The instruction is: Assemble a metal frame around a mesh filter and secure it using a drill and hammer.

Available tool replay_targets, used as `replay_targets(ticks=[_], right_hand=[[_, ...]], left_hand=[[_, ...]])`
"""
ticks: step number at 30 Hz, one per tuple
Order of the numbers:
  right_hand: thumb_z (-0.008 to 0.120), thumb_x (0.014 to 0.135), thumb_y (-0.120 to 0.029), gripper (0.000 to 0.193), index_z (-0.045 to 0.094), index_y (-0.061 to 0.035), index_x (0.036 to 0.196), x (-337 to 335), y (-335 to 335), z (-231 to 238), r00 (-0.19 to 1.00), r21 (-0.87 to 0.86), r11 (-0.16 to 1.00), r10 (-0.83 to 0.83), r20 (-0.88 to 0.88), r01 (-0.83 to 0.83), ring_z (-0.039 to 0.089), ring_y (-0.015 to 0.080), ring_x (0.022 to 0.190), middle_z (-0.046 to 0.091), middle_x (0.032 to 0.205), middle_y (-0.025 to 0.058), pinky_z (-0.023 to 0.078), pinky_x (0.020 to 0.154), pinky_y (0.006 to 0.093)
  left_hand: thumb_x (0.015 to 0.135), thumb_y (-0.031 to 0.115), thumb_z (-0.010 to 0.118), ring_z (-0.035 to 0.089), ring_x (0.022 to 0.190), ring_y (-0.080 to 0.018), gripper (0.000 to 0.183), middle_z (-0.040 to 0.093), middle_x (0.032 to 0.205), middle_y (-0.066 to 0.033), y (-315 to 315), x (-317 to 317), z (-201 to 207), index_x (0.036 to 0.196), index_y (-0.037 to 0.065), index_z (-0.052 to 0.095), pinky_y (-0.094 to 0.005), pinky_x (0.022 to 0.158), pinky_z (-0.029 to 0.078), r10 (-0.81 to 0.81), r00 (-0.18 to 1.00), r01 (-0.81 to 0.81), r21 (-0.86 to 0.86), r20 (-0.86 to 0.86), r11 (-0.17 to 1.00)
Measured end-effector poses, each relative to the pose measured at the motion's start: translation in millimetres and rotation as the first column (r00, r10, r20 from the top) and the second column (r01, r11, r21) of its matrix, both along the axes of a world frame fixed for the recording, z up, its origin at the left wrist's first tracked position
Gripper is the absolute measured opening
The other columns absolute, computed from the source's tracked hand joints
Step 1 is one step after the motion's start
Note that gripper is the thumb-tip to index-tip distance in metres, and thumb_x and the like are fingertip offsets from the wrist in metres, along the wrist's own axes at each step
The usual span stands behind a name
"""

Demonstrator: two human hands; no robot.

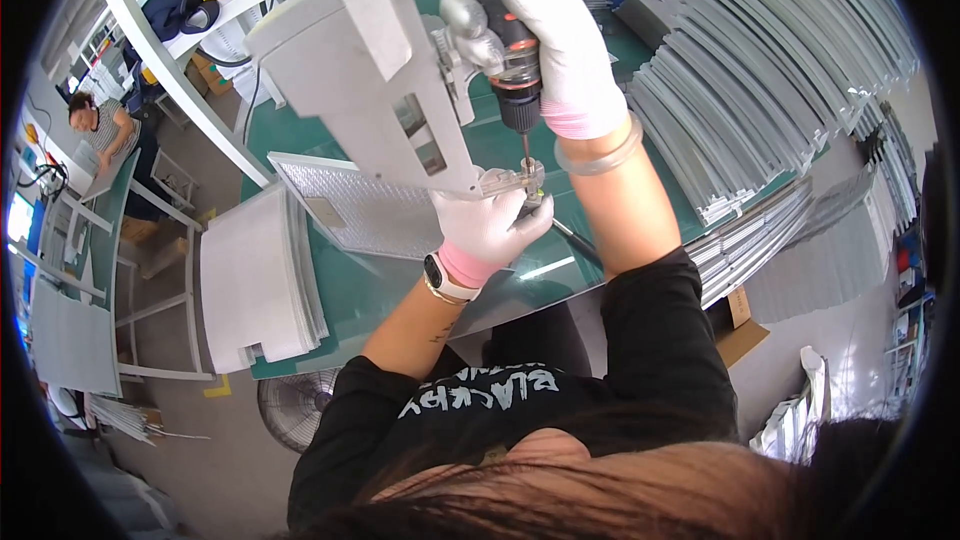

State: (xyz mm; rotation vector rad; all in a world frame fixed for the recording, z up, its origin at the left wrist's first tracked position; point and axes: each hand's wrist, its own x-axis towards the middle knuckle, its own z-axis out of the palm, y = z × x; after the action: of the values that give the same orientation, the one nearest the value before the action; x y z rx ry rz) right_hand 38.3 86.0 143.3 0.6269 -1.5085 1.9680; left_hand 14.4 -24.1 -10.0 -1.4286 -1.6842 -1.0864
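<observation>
My right hand [565,40], in a white glove with a pink cuff, grips a black and red cordless drill [518,100]. The drill points down, and its thin bit [527,145] meets a small part [532,180] at the lower corner of a light grey plastic housing [350,55]. My left hand [485,230], gloved the same way, is closed round that lower end, thumb beside the small part. The housing stands tilted above the green tabletop. Whether a screw sits under the bit is too small to tell. A thin dark rod-like tool [577,240] lies just right of my left hand.
A textured silver panel [350,205] leans behind my left hand. White sheets [255,280] hang at the table's left edge. Tall stacks of grey curved panels [760,70] fill the right side. A white shelf post [170,70] rises at left; beyond it another person [105,130] sits.
</observation>
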Motion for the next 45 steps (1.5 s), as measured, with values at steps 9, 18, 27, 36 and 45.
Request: replay_targets(ticks=[9,18,27,36,45], right_hand=[[0.059,0.094,-0.040,0.045,0.051,-0.0028,0.119,-13.2,-2.2,-14.5,0.921,-0.073,0.918,0.386,-0.056,-0.389,0.047,0.0066,0.055,0.055,0.074,0.0042,0.038,0.050,0.0209],[0.060,0.093,-0.038,0.055,0.047,-0.0001,0.130,-6.6,-11.4,-13.2,0.867,0.002,0.868,0.495,-0.057,-0.496,0.042,0.0048,0.053,0.052,0.075,0.0029,0.033,0.047,0.0190],[0.058,0.093,-0.041,0.054,0.049,-0.0002,0.126,3.1,-11.0,-16.8,0.911,-0.067,0.909,0.411,-0.037,-0.412,0.042,0.0055,0.053,0.051,0.076,0.0040,0.033,0.046,0.0185],[0.054,0.098,-0.034,0.033,0.060,-0.0043,0.112,3.7,13.5,-6.0,0.993,-0.293,0.952,-0.107,-0.040,0.090,0.060,0.0101,0.062,0.066,0.090,0.0059,0.048,0.050,0.0234],[0.061,0.097,-0.026,0.018,0.062,-0.0145,0.111,39.1,-24.6,44.3,0.971,-0.428,0.895,0.023,-0.240,-0.127,0.063,0.0100,0.071,0.066,0.088,-0.0007,0.053,0.058,0.0228]], left_hand=[[0.062,0.018,0.075,0.050,0.056,-0.0225,0.014,0.055,0.062,-0.0009,-2.4,3.1,4.9,0.065,0.014,0.062,-0.0376,0.059,0.039,-0.166,0.985,0.163,0.048,0.048,0.985],[0.058,0.020,0.073,0.050,0.056,-0.0235,0.017,0.052,0.062,0.0005,-7.8,6.4,13.1,0.061,0.015,0.057,-0.0370,0.055,0.039,-0.092,0.995,0.091,0.025,0.038,0.996],[0.059,0.014,0.076,0.052,0.063,-0.0239,0.016,0.057,0.068,-0.0020,-8.4,1.9,-8.3,0.069,0.010,0.063,-0.0386,0.057,0.042,-0.059,0.996,0.061,-0.029,0.065,0.998],[0.065,0.019,0.077,0.060,0.070,-0.0226,0.017,0.065,0.077,-0.0027,-17.5,9.7,-8.3,0.076,0.011,0.067,-0.0399,0.068,0.042,-0.109,0.993,0.105,0.080,0.049,0.991],[0.065,0.028,0.076,0.055,0.061,-0.0243,0.024,0.054,0.067,-0.0021,-190.1,34.1,-31.1,0.062,0.015,0.056,-0.0419,0.054,0.037,-0.202,0.979,0.157,-0.600,-0.008,0.784]])
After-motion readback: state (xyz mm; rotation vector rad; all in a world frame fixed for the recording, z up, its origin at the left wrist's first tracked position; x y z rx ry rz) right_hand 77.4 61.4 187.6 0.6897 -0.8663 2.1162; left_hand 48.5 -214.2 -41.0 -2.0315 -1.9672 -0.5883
